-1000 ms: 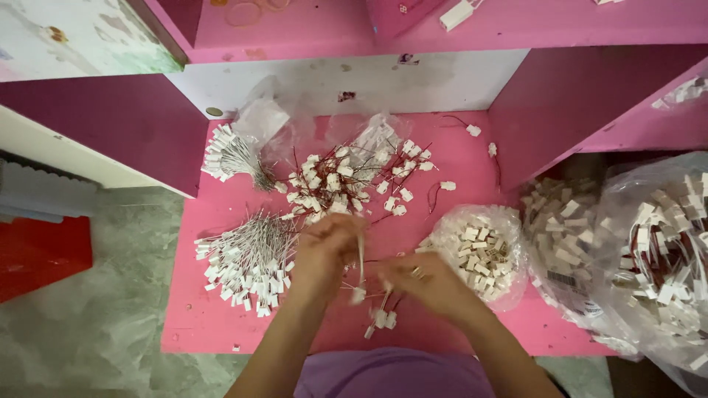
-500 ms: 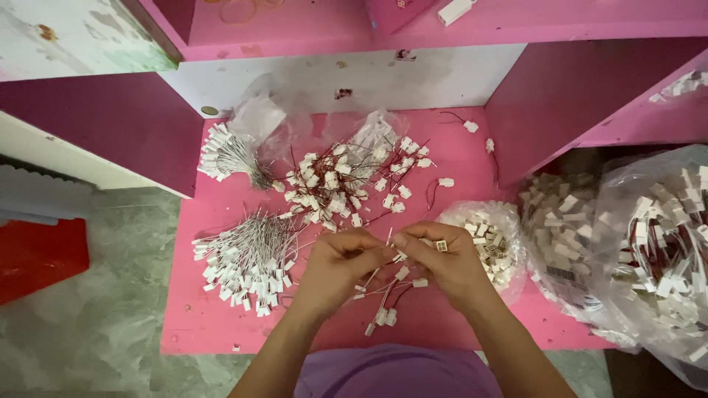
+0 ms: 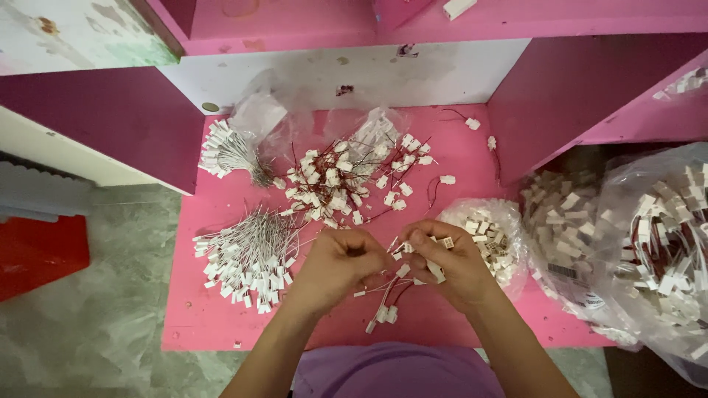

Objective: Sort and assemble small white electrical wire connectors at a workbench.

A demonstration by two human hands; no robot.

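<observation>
Over a pink work table (image 3: 221, 324), a person's left hand (image 3: 335, 269) and right hand (image 3: 450, 265) meet at the middle, fingers pinched together on a few thin red wires (image 3: 391, 291) ending in small white plastic connectors (image 3: 402, 270). The right hand also grips 1 white connector at its thumb; the left hand's fingertips are curled closed on the wire ends, though exactly what they pinch is hidden. The pieces look feather-light, the wires limp and springy, the connector housings stiff and small enough to slip from a loose grip; the firmest hold is judged to be on the plastic housing, not the wire. Loose ends dangle just below the hands, touching the table. A bundled sheaf of finished leads (image 3: 247, 258) lies just left of the left hand, a tangled heap (image 3: 339, 180) beyond, and a clear bag of white connectors (image 3: 490, 236) just right of the right hand.
</observation>
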